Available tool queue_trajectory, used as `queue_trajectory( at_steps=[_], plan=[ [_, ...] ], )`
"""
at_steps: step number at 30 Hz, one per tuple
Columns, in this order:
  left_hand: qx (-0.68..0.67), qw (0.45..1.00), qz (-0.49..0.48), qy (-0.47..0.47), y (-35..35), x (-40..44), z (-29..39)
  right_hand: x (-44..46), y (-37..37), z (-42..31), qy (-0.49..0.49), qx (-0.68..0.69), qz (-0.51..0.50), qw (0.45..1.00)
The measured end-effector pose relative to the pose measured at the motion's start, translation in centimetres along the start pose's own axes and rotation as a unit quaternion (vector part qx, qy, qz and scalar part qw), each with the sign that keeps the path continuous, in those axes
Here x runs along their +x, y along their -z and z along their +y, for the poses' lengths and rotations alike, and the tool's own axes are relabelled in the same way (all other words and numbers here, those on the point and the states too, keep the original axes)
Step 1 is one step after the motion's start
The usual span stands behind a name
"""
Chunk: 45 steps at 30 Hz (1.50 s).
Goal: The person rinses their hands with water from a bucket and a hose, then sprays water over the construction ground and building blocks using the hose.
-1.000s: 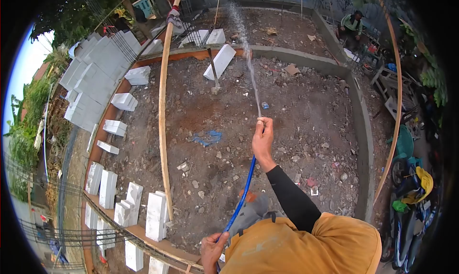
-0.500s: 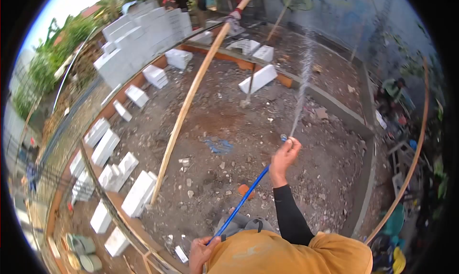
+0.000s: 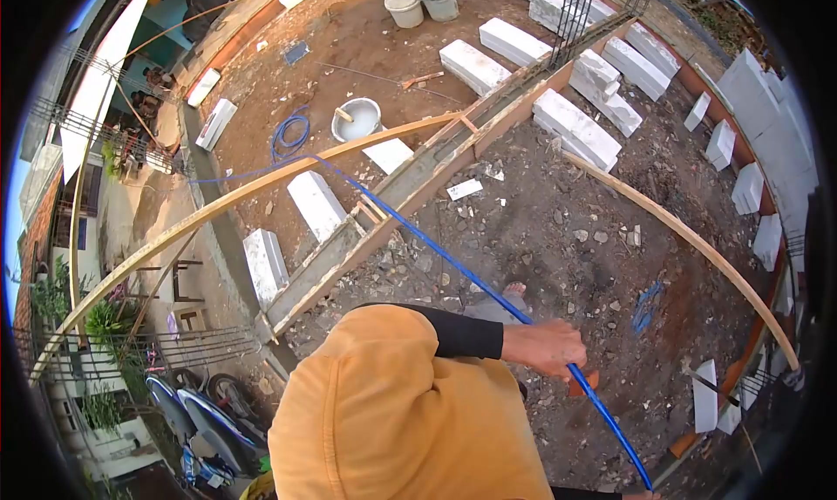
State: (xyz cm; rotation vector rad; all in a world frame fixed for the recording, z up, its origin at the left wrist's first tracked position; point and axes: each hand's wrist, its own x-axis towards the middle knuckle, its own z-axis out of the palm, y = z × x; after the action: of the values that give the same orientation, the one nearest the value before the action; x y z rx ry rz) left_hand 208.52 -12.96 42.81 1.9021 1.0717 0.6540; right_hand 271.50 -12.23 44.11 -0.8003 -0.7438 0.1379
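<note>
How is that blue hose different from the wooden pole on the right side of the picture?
The blue hose is shiny and blue, while the wooden pole is pale brown. The left hand grips the blue hose; no hand touches the wooden pole. The blue hose loops round in a coil, whereas the wooden pole has no loops. Both are long and narrow.
</note>
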Motion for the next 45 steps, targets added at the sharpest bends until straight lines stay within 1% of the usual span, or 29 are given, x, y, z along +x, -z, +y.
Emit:
queue_trajectory(
  at_steps=[1, 3, 4, 5, 6, 7, 8, 9, 10, 11, 13, 14, 16, 18, 19, 20, 22, 23, 24, 25, 27, 29, 33, 34, 36, 39, 41, 42, 45],
  plan=[
    [0.039, 0.999, 0.007, 0.021, -0.1, -1.2, -1.0, 1.2, 1.5, -0.2, -0.071, 0.136, -0.049, 0.987],
    [0.057, 0.995, 0.028, 0.075, 0.5, -5.8, -5.1, 2.3, 5.7, -1.2, -0.183, 0.309, -0.152, 0.921],
    [0.102, 0.990, 0.026, 0.091, 2.6, -8.4, -6.1, -1.6, -1.0, -3.0, -0.088, 0.040, 0.008, 0.995],
    [0.146, 0.978, -0.005, 0.146, 2.7, -11.7, -9.9, -5.2, -5.7, -5.0, -0.044, -0.097, 0.115, 0.988],
    [0.123, 0.971, -0.019, 0.203, 4.6, -14.1, -10.9, -7.4, -8.3, -7.1, -0.016, -0.178, 0.192, 0.965],
    [0.088, 0.967, -0.005, 0.239, 4.2, -18.0, -15.6, -9.1, -9.6, -9.0, 0.004, -0.227, 0.248, 0.942],
    [0.028, 0.971, 0.072, 0.226, 2.9, -22.7, -22.1, -10.7, -9.6, -10.4, 0.027, -0.266, 0.292, 0.918],
    [0.049, 0.962, 0.040, 0.267, 6.3, -19.6, -13.8, -12.1, -12.2, -12.0, 0.012, -0.263, 0.301, 0.916],
    [-0.069, 0.967, 0.079, 0.231, 5.5, -22.3, -20.4, -12.4, -10.0, -11.0, 0.032, -0.270, 0.324, 0.906],
    [0.143, 0.976, 0.103, 0.131, 7.1, -22.6, -18.8, -13.6, -11.6, -12.3, 0.005, -0.273, 0.339, 0.900],
    [0.228, 0.942, 0.005, 0.246, 10.7, -22.0, -19.0, -15.0, -9.4, -11.0, 0.034, -0.345, 0.335, 0.876],
    [0.238, 0.944, -0.005, 0.227, 12.4, -20.8, -17.4, -15.9, -8.3, -10.5, 0.049, -0.380, 0.334, 0.861],
    [0.138, 0.972, 0.023, 0.188, 14.3, -18.2, -12.5, -17.4, -8.3, -11.1, 0.034, -0.372, 0.349, 0.859],
    [0.157, 0.974, 0.038, 0.160, 15.7, -17.5, -9.7, -19.5, -8.2, -11.7, 0.013, -0.368, 0.364, 0.855],
    [0.165, 0.975, 0.057, 0.137, 16.1, -17.2, -8.7, -20.2, -8.0, -12.2, 0.040, -0.399, 0.361, 0.842],
    [0.151, 0.976, 0.040, 0.149, 16.4, -17.1, -8.1, -20.7, -7.7, -12.6, 0.066, -0.431, 0.357, 0.826],
    [0.156, 0.977, 0.023, 0.143, 16.5, -17.0, -8.3, -22.0, -6.9, -13.7, 0.089, -0.463, 0.357, 0.806],
    [0.158, 0.977, 0.014, 0.145, 16.5, -17.3, -8.4, -23.0, -6.1, -14.2, 0.063, -0.454, 0.365, 0.810],
    [0.132, 0.983, 0.040, 0.119, 16.1, -17.5, -8.6, -23.6, -5.3, -14.8, 0.040, -0.444, 0.371, 0.814],
    [0.133, 0.983, 0.041, 0.119, 16.0, -17.5, -8.4, -24.2, -4.8, -15.1, 0.040, -0.444, 0.371, 0.815],
    [0.098, 0.986, 0.010, 0.137, 15.9, -17.5, -7.8, -25.6, -4.6, -16.2, 0.038, -0.499, 0.378, 0.779],
    [0.114, 0.984, 0.013, 0.137, 15.6, -17.7, -7.8, -26.7, -3.7, -16.6, 0.032, -0.486, 0.382, 0.785],
    [0.132, 0.984, 0.022, 0.119, 14.4, -17.9, -8.3, -27.7, -2.1, -16.6, 0.034, -0.515, 0.380, 0.768],
    [0.133, 0.984, 0.021, 0.114, 14.0, -18.0, -9.3, -27.8, -1.9, -16.8, 0.029, -0.531, 0.383, 0.756],
    [0.127, 0.988, 0.013, 0.087, 13.4, -18.7, -12.0, -28.1, -2.6, -17.8, 0.024, -0.525, 0.386, 0.758],
    [0.143, 0.984, 0.000, 0.104, 12.4, -19.1, -13.1, -28.4, -2.0, -18.2, 0.033, -0.530, 0.383, 0.756],
    [0.147, 0.982, -0.008, 0.116, 11.9, -19.3, -12.9, -28.7, -1.5, -18.1, -0.012, -0.545, 0.385, 0.745],
    [0.149, 0.982, -0.010, 0.119, 11.7, -19.3, -12.7, -28.6, -1.1, -17.6, 0.028, -0.554, 0.389, 0.736],
    [0.155, 0.980, -0.019, 0.126, 11.3, -19.4, -12.6, -28.6, -0.8, -17.6, 0.027, -0.542, 0.400, 0.739]
  ],
)
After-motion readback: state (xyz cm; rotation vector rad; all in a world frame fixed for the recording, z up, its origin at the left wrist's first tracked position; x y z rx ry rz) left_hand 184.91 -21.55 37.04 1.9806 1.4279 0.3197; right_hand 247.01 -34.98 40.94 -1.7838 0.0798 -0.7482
